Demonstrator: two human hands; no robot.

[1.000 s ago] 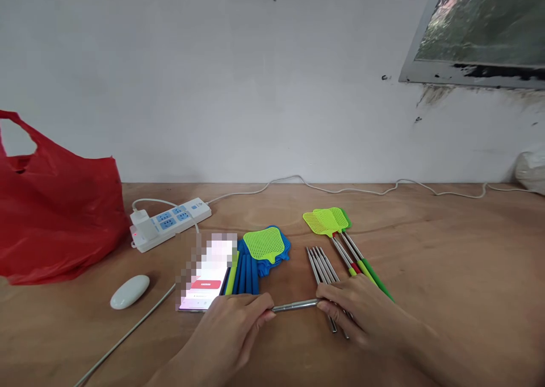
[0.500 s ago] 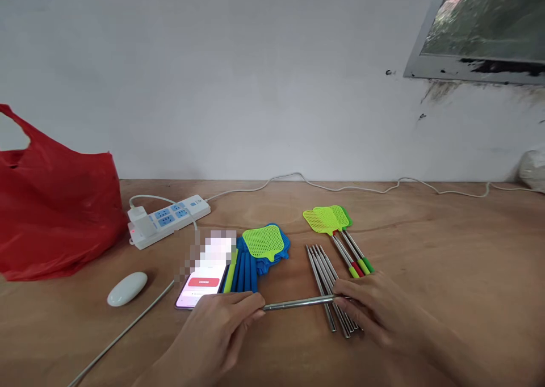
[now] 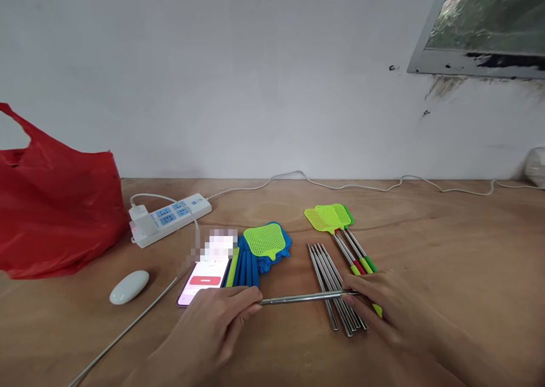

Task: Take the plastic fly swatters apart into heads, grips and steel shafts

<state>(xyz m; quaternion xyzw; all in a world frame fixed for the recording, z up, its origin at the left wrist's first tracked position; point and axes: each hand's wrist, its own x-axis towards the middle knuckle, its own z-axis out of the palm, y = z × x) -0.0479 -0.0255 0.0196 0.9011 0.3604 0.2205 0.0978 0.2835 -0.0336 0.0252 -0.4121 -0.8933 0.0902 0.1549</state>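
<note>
My left hand (image 3: 213, 324) and my right hand (image 3: 389, 310) each pinch one end of a thin telescopic metal rod (image 3: 304, 298) that lies crosswise low over the wooden table (image 3: 447, 251). Under its right end lies a bundle of several bare metal rods (image 3: 330, 273). Behind my right hand are assembled fly swatters (image 3: 330, 218) with green mesh heads and green and red grips. A stack of loose swatter heads, green on blue (image 3: 264, 242), with blue handles lies behind my left hand, beside a lit phone (image 3: 204, 276).
A red plastic bag (image 3: 51, 205) stands at the left. A white power strip (image 3: 168, 218) with a plugged charger and a white cable along the wall lie behind. A white oval mouse-like object (image 3: 129, 286) and a grey cable (image 3: 128, 330) lie front left.
The rod between my hands has grown longer: my right hand has drawn its end to the right, while my left hand has stayed almost in place.
</note>
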